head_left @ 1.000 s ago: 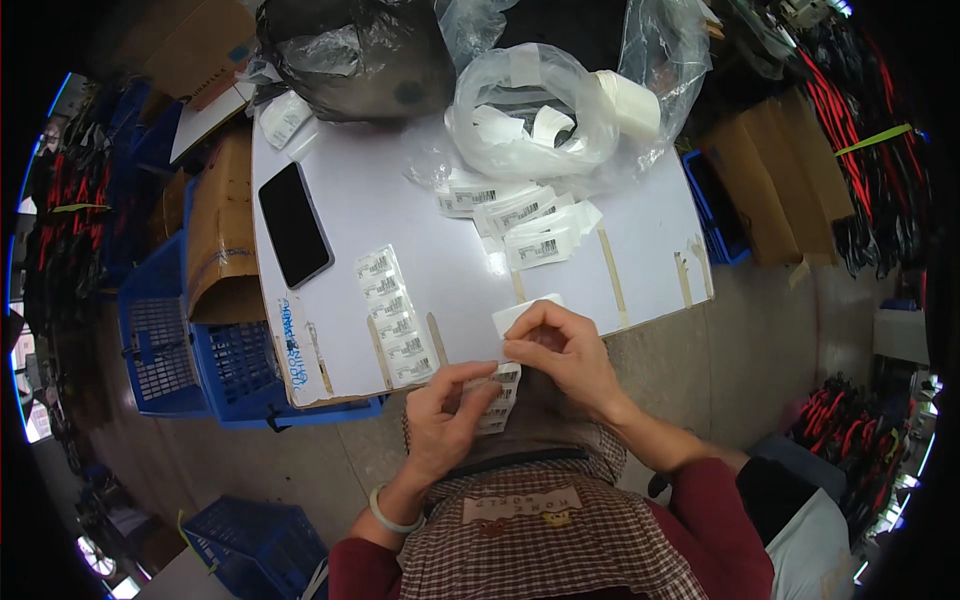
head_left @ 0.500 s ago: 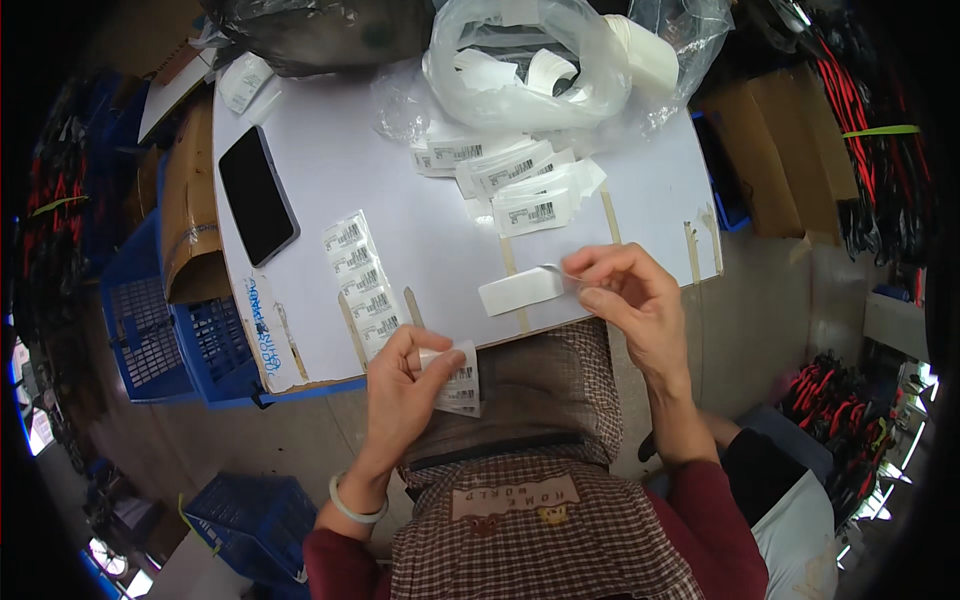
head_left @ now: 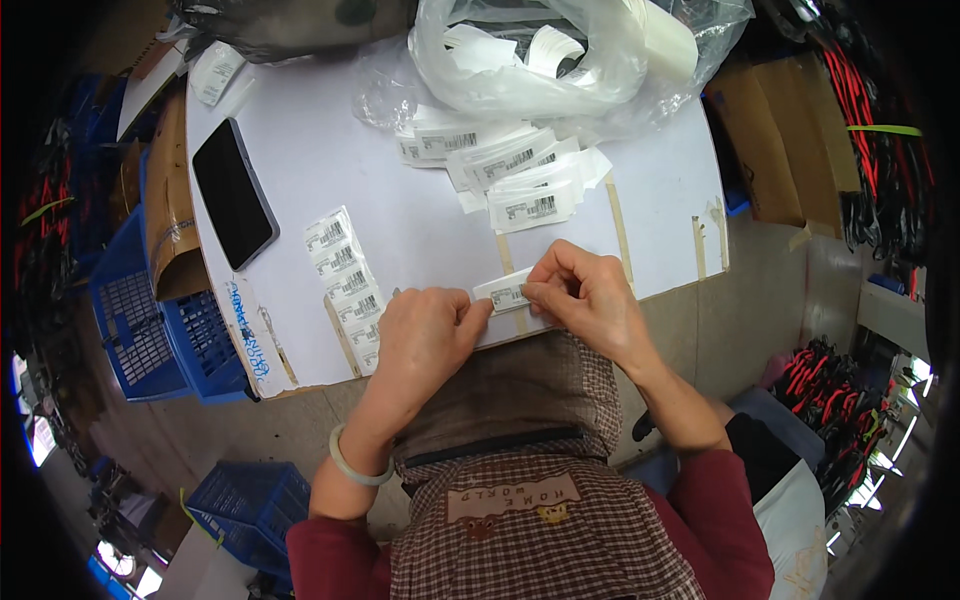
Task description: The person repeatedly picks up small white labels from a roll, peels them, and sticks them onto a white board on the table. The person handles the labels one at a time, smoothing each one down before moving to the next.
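A white card with a barcode label (head_left: 508, 294) on it lies near the table's front edge, between my hands. My right hand (head_left: 592, 300) pinches the label's right end with thumb and forefinger. At the card's left end rests the thumb of my left hand (head_left: 425, 338); its fingers are curled, and what they hold, if anything, is hidden. A strip of barcode labels (head_left: 345, 275) runs down the table to my left hand and partly disappears behind it. Beyond the card lie several labelled white cards (head_left: 530, 207) in an overlapping pile.
A clear plastic bag (head_left: 500, 90) holding white pieces stands at the back, beside a dark bag (head_left: 300, 30). A black phone (head_left: 235, 195) lies at the left. Blue crates (head_left: 135, 315) and a cardboard box (head_left: 172, 225) flank the table's left; another box (head_left: 785, 150) stands right.
My right hand has moved left and down, bringing a label onto the blank white card. My left hand has come up to the card; the strip end hanging from it is out of sight.
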